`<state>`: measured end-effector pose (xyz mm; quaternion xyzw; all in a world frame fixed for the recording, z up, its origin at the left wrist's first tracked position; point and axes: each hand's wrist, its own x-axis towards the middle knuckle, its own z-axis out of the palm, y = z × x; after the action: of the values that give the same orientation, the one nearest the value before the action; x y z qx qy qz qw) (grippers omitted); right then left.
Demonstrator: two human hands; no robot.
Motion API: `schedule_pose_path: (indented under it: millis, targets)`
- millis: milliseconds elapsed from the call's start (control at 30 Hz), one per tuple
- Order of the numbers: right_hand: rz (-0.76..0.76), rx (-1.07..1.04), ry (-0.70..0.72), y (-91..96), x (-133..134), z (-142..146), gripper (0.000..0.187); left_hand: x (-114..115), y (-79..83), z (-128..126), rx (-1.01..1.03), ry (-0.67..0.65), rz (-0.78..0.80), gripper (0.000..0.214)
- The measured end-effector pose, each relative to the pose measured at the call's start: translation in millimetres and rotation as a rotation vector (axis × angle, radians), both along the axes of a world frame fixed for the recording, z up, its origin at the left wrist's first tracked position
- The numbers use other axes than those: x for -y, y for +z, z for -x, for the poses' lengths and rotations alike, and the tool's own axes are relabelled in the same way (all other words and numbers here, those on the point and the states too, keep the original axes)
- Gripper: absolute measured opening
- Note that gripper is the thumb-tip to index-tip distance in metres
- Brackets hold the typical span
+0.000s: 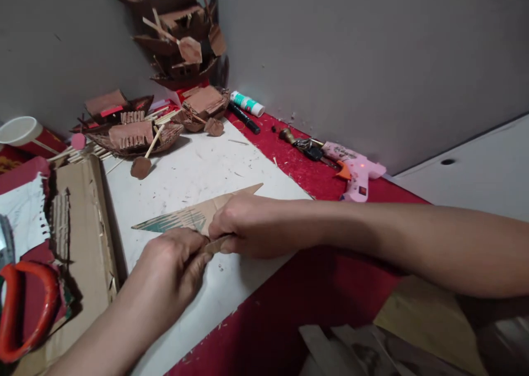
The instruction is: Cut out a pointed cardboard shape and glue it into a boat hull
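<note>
My left hand [179, 260] and my right hand [243, 227] meet over the white board [206, 164]. Both are closed, pinching a small strip of brown cardboard [217, 246] between them, mostly covered by the fingers. Just behind my hands lies a flat, pointed cardboard piece [182, 219] with green printed stripes on its left part. Its right tip shows beyond my right hand. Whether my right hand also touches this piece, I cannot tell.
Small cardboard boats [132, 136] with paddles stand at the back left, near a stack of boats [185, 39]. A pink glue gun [357, 172] lies on the red surface at right, beside keys. Orange-handled scissors [45, 288] and cardboard [80, 216] lie left. A glue stick [247, 103] lies behind.
</note>
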<state>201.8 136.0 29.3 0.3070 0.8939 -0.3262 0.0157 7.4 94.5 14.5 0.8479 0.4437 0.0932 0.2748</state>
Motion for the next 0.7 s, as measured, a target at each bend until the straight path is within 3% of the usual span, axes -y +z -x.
schedule_pose_path:
  millis: [67, 167, 400, 500, 600, 700]
  targets:
    - [0.099, -0.016, -0.064, 0.8, -5.1, -0.5, 0.009, -5.2, 4.6, -0.4, -0.011, 0.060, 0.122, 0.020]
    - [0.133, -0.011, -0.098, 1.7, -4.8, -0.7, 0.006, -9.5, 7.8, -0.8, -0.037, 0.118, 0.196, 0.019]
    - [0.008, -0.184, -0.218, -7.2, 12.2, -3.3, 0.004, -7.2, 14.3, 3.7, 0.019, 0.151, 0.223, 0.020]
    - [0.028, -0.243, -0.237, -11.6, 15.3, -6.6, 0.001, -3.3, 16.7, 11.6, 0.066, 0.134, 0.219, 0.019]
    - [0.064, -0.250, -0.227, -14.1, 15.7, -9.2, 0.008, -1.4, 15.3, 18.6, 0.091, 0.138, 0.244, 0.018]
    - [-0.018, -0.242, -0.170, -15.6, 15.9, -9.6, 0.014, -1.6, 12.2, 20.2, 0.103, 0.146, 0.254, 0.019]
